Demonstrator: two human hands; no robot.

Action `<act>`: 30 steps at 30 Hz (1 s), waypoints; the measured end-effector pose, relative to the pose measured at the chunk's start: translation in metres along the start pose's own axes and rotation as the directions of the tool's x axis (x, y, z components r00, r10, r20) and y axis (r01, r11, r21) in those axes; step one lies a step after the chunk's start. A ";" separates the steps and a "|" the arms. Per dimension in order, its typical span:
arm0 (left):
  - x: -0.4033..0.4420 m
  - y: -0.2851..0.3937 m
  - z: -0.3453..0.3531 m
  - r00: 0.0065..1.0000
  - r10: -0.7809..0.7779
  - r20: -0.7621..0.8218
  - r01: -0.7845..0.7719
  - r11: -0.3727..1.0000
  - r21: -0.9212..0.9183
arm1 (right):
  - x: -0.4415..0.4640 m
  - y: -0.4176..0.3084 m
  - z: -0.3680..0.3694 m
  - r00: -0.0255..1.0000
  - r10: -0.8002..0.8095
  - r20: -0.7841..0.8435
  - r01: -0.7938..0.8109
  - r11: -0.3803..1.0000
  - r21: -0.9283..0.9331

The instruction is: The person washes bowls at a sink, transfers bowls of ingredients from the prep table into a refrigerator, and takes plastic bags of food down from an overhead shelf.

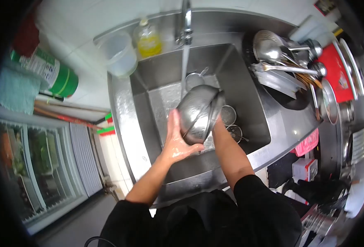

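Note:
Over the sink [140, 119], a shiny metal bowl [196, 115] is tilted between my two hands, with what looks like a second bowl rim [216, 108] nested against its right side. My left hand [176, 144], wet, presses along the bowl's left side with its fingers straight and its thumb under the near edge. My right hand [219, 125] grips the right side; its fingers are hidden behind the metal. Water runs from the faucet [186, 37] just behind the bowl. Small metal cups [228, 115] and a handled strainer or cup [194, 79] lie on the sink floor.
A clear plastic tub [118, 55] and a bottle of yellow liquid [147, 39] stand at the sink's back left. Ladles [268, 51] and other utensils crowd the right counter beside a red board [336, 72]. A glass-front cabinet [37, 164] is at left.

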State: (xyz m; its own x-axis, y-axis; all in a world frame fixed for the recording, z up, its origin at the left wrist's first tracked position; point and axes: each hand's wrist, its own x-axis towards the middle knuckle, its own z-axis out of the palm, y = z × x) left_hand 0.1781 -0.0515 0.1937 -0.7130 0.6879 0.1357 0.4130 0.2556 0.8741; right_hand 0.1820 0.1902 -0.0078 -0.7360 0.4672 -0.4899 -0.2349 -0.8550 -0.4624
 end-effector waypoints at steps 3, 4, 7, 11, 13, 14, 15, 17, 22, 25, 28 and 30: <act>-0.006 0.006 0.003 0.996 -0.087 0.037 0.092 0.981 -0.173 | -0.056 -0.025 0.076 0.934 -0.336 -0.118 0.235 0.830 -0.506; -0.007 0.015 0.001 0.996 -0.083 0.025 0.087 0.966 -0.245 | -0.062 -0.028 0.091 0.853 -0.515 -0.079 0.313 0.628 -0.713; -0.010 0.038 0.005 0.986 -0.122 -0.110 0.095 0.970 -0.224 | -0.077 -0.045 0.124 0.851 -0.524 0.023 0.337 0.513 -0.790; -0.008 0.003 0.010 0.863 -0.444 -0.240 0.260 0.799 -0.542 | -0.101 -0.082 0.146 0.819 -0.525 0.230 0.410 0.256 -0.876; -0.014 -0.022 0.011 0.796 -0.593 -0.121 0.365 0.631 -0.685 | -0.111 -0.098 0.151 0.821 -0.419 0.387 0.472 0.120 -0.873; -0.015 -0.039 0.012 0.798 -0.595 -0.094 0.402 0.643 -0.652 | -0.121 -0.103 0.157 0.801 -0.388 0.456 0.501 0.017 -0.865; -0.015 -0.035 0.019 0.760 -0.640 -0.116 0.404 0.604 -0.687 | -0.124 -0.109 0.157 0.792 -0.346 0.503 0.526 -0.029 -0.850; -0.016 -0.018 0.030 0.694 -0.702 -0.161 0.441 0.591 -0.676 | -0.129 -0.134 0.153 0.798 -0.240 0.553 0.563 -0.032 -0.826; 0.007 0.133 0.040 0.654 -0.609 -0.448 0.420 0.785 -0.455 | -0.171 -0.246 0.121 0.633 -0.068 0.771 0.763 0.228 -0.606; 0.042 0.217 0.047 0.712 -0.444 -0.544 0.335 0.895 -0.293 | -0.203 -0.356 0.089 0.533 -0.117 0.838 0.787 0.434 -0.439; 0.109 0.298 0.085 0.786 -0.263 -0.559 0.179 0.963 -0.201 | -0.218 -0.454 0.030 0.534 0.002 0.846 0.772 0.407 -0.488; 0.172 0.332 0.120 0.834 -0.020 -0.551 0.028 1.000 0.007 | -0.213 -0.497 -0.019 0.613 -0.006 0.790 0.766 0.249 -0.592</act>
State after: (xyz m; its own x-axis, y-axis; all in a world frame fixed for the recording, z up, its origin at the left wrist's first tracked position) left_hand 0.2605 0.2336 0.4514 -0.9151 0.1948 0.3530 0.3968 0.2801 0.8741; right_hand 0.4680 0.5198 0.3126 -0.9514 0.1130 0.2865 -0.2465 0.2781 -0.9284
